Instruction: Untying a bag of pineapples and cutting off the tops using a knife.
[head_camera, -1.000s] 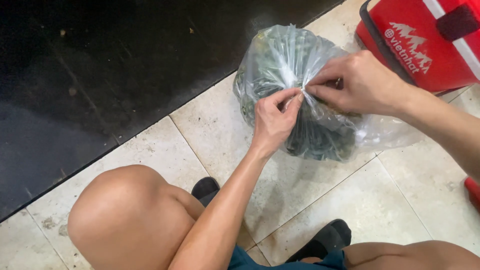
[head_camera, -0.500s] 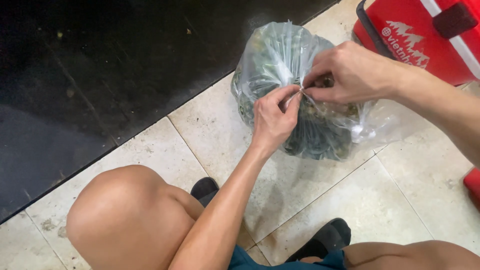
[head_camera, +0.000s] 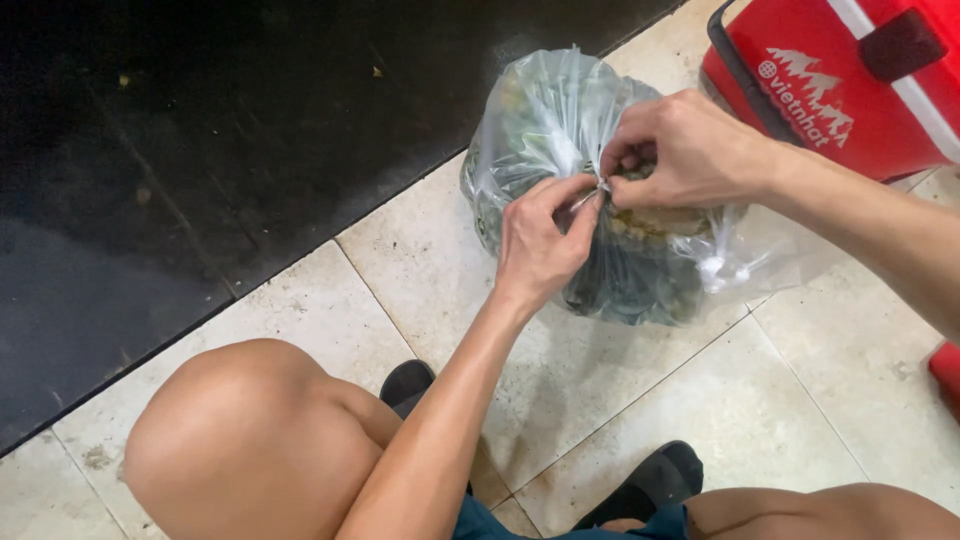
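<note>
A clear plastic bag (head_camera: 545, 130) stuffed with dark green leafy matter sits on the beige tiled floor (head_camera: 830, 370), just beside a red cooler box (head_camera: 850, 80). The left hand (head_camera: 540, 240) pinches the gathered plastic at the bag's top between thumb and fingertips. The right hand (head_camera: 680, 150) grips the same twisted neck from the other side, its fingers curled tight; the two hands almost touch. Black sandals (head_camera: 650, 480) show below, between the bare knees.
</note>
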